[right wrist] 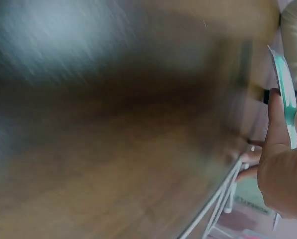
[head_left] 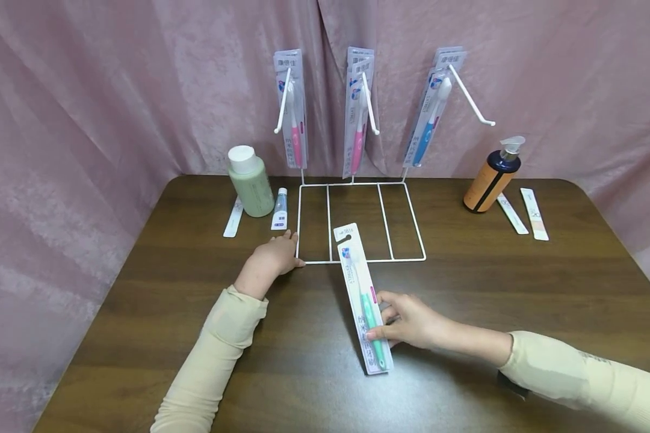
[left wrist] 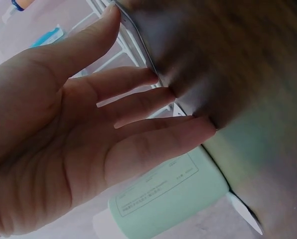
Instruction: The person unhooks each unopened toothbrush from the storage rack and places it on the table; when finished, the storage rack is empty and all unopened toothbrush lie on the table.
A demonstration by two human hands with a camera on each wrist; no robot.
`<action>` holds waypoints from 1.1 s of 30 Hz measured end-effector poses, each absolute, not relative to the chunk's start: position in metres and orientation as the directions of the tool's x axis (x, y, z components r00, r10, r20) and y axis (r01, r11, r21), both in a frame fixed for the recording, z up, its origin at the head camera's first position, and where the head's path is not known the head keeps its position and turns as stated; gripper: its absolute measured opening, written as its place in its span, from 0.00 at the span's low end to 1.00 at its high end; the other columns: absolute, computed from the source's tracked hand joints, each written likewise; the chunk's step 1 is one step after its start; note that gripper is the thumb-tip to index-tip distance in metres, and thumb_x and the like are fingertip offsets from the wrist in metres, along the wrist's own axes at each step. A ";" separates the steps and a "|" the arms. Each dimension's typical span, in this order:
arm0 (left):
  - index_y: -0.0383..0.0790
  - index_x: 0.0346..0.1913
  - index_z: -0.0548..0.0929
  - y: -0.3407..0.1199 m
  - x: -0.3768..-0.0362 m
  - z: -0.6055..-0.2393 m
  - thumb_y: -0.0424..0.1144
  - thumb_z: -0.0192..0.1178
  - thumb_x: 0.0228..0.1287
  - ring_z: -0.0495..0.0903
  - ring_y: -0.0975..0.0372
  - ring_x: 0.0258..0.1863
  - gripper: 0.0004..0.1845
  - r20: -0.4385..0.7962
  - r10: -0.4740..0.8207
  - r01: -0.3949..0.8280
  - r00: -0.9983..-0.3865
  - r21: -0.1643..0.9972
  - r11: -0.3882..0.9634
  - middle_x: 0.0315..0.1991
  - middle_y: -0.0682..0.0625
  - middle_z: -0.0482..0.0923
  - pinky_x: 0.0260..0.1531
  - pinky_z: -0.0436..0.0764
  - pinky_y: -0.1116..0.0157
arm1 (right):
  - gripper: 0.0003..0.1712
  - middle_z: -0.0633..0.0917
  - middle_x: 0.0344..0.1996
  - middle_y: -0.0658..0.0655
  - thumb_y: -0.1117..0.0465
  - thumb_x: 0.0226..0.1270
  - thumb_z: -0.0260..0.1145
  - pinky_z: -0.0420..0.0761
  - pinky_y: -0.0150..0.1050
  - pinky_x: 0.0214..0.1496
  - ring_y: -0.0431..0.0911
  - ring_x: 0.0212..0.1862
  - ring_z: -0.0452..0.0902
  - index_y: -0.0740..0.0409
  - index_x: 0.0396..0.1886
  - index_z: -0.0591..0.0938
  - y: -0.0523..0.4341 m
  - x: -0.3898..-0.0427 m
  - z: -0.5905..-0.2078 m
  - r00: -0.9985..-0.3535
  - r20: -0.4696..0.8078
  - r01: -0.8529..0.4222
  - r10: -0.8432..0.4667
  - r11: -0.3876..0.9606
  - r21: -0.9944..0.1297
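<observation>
A packaged green toothbrush [head_left: 357, 276] lies slanted on the brown table, its top end over the front wire of a white wire rack [head_left: 357, 261]. My right hand [head_left: 395, 319] pinches the pack's lower end between thumb and fingers; the right wrist view shows the hand [right wrist: 283, 174] beside the pack's edge [right wrist: 285, 89]. My left hand [head_left: 281, 249] rests with straight fingers on the rack's front left corner. The left wrist view shows the same hand [left wrist: 88, 129] open, fingertips against the wire [left wrist: 138, 35].
Three packaged toothbrushes hang on the rack's hooks: pink [head_left: 294, 108], pink [head_left: 359, 111], blue [head_left: 430, 114]. A green bottle [head_left: 251, 180], a small tube [head_left: 280, 209] and a sachet [head_left: 233, 218] stand left of the rack. An orange pump bottle [head_left: 493, 177] and two sachets [head_left: 534, 213] are at the right.
</observation>
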State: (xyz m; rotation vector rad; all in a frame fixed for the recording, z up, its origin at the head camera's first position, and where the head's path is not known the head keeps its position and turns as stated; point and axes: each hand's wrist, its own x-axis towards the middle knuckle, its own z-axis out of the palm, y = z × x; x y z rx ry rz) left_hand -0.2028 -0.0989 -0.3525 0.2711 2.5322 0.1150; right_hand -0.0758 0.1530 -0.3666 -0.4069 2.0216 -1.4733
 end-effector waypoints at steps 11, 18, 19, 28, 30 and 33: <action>0.35 0.73 0.47 -0.101 -0.203 -0.357 0.49 0.52 0.68 0.48 0.43 0.70 0.40 -0.540 0.228 0.178 -0.810 0.144 0.973 0.74 0.39 0.42 0.66 0.57 0.46 | 0.24 0.79 0.13 0.50 0.58 0.46 0.76 0.81 0.37 0.21 0.41 0.17 0.77 0.62 0.36 0.73 0.150 -0.046 -0.379 -0.734 -0.369 0.078 -0.570 0.468 -0.880; 0.35 0.73 0.48 -0.101 -0.205 -0.356 0.49 0.52 0.68 0.48 0.44 0.71 0.39 -0.533 0.228 0.180 -0.815 0.141 0.974 0.74 0.39 0.42 0.65 0.58 0.45 | 0.22 0.81 0.13 0.51 0.56 0.47 0.76 0.80 0.38 0.18 0.42 0.15 0.78 0.60 0.33 0.73 0.130 -0.045 -0.378 -0.716 -0.381 0.051 -0.584 0.501 -0.864; 0.35 0.73 0.48 -0.101 -0.204 -0.355 0.49 0.52 0.68 0.48 0.44 0.71 0.39 -0.533 0.227 0.180 -0.815 0.139 0.974 0.74 0.40 0.42 0.65 0.58 0.45 | 0.22 0.81 0.13 0.52 0.56 0.47 0.76 0.80 0.38 0.17 0.42 0.14 0.78 0.60 0.33 0.73 0.126 -0.046 -0.379 -0.715 -0.392 0.060 -0.580 0.507 -0.860; 0.36 0.73 0.47 -0.098 -0.204 -0.353 0.49 0.53 0.68 0.48 0.44 0.71 0.40 -0.528 0.229 0.179 -0.818 0.145 0.973 0.74 0.40 0.43 0.66 0.58 0.47 | 0.21 0.82 0.12 0.57 0.55 0.49 0.75 0.81 0.40 0.17 0.47 0.15 0.81 0.62 0.27 0.72 0.107 -0.045 -0.384 -0.686 -0.470 0.206 -0.556 0.472 -0.857; 0.36 0.73 0.47 -0.099 -0.204 -0.353 0.49 0.53 0.68 0.48 0.44 0.71 0.40 -0.528 0.228 0.173 -0.818 0.151 0.973 0.74 0.40 0.42 0.66 0.57 0.46 | 0.21 0.82 0.13 0.58 0.54 0.52 0.73 0.81 0.40 0.18 0.48 0.15 0.81 0.63 0.27 0.72 0.104 -0.045 -0.383 -0.677 -0.467 0.212 -0.569 0.456 -0.864; 0.36 0.73 0.46 -0.100 -0.204 -0.354 0.49 0.52 0.68 0.47 0.44 0.71 0.40 -0.537 0.223 0.166 -0.814 0.154 0.974 0.74 0.40 0.41 0.66 0.56 0.46 | 0.19 0.82 0.11 0.57 0.52 0.57 0.70 0.80 0.41 0.17 0.47 0.14 0.80 0.61 0.27 0.73 0.099 -0.045 -0.382 -0.664 -0.457 0.178 -0.592 0.468 -0.865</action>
